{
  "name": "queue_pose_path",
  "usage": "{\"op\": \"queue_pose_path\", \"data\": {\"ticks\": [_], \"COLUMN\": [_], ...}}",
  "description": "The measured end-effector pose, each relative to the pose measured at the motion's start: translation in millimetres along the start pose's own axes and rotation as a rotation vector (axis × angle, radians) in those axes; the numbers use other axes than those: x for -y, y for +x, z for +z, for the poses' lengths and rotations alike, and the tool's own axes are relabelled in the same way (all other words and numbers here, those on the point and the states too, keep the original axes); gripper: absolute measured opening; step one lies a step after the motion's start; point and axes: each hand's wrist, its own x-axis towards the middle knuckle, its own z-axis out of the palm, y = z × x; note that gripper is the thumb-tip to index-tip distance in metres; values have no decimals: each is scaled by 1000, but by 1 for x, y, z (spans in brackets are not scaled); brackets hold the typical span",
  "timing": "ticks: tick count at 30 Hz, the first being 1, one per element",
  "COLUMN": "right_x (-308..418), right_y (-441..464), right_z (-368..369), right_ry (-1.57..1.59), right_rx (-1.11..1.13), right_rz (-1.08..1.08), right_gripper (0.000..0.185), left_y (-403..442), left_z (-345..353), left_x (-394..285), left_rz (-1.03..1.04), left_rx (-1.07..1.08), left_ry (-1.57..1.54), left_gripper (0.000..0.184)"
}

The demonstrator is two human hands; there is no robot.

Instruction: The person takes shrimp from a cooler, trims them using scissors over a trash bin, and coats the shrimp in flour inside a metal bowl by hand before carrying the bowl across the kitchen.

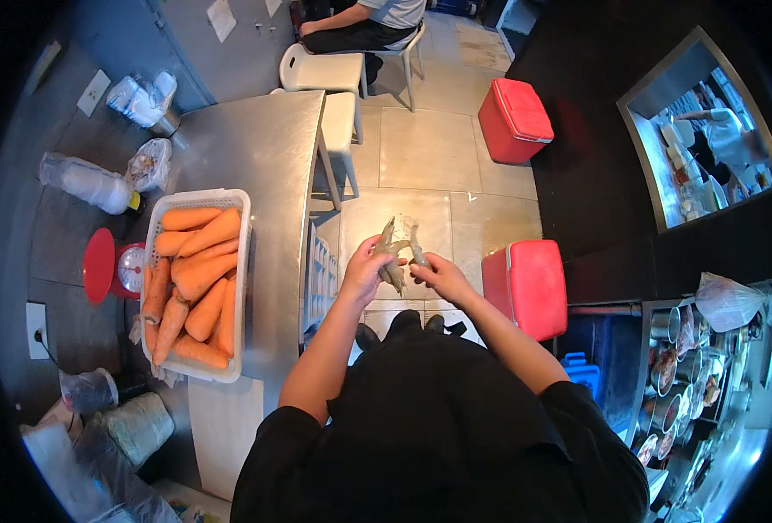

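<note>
In front of my body, above the floor, my left hand (364, 268) is closed around grey raw shrimp (391, 258); how many it holds I cannot tell. A short gap to the right, my right hand (443, 281) pinches another raw shrimp (417, 247) between thumb and fingers, its thin end pointing up and away from me. The two hands are apart, with the shrimp close together between them. Both forearms are bare below black sleeves.
At left, a white basket (244, 288) of carrots stands on a metal table (281, 157), near a red scale (130, 267). Two red coolers (538, 288) sit on the floor to the right. Ahead are white stools (320, 70) and a seated person (377, 26). Metal pots (665, 324) stand at lower right.
</note>
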Motion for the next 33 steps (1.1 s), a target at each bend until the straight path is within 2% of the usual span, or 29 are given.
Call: {"op": "queue_pose_path", "data": {"ticks": [1,4,11,19,27,33], "right_x": [-3,-12,-4,2,2,-3], "right_y": [1,3,-8,-12,-11,-8], "right_z": [-4,-9,-9,-9,-7,-6], "right_ry": [-35,-80,75,102,113,1], "right_rx": [-11,-69,-72,-85,-97,-136], "right_rz": [12,7,37,78,77,40], "right_gripper": [32,32,31,32,29,30], "left_y": [-2,-3,6,1,2,1], "left_z": [1,1,-11,-4,-3,1], "left_x": [-3,-4,7,3,2,1], "left_rz": [-27,-36,-57,-78,-75,-77], "left_rx": [21,-12,14,16,24,17], "left_ry": [-32,-87,-240,-300,-274,-260], "left_gripper": [49,48,39,54,56,56]}}
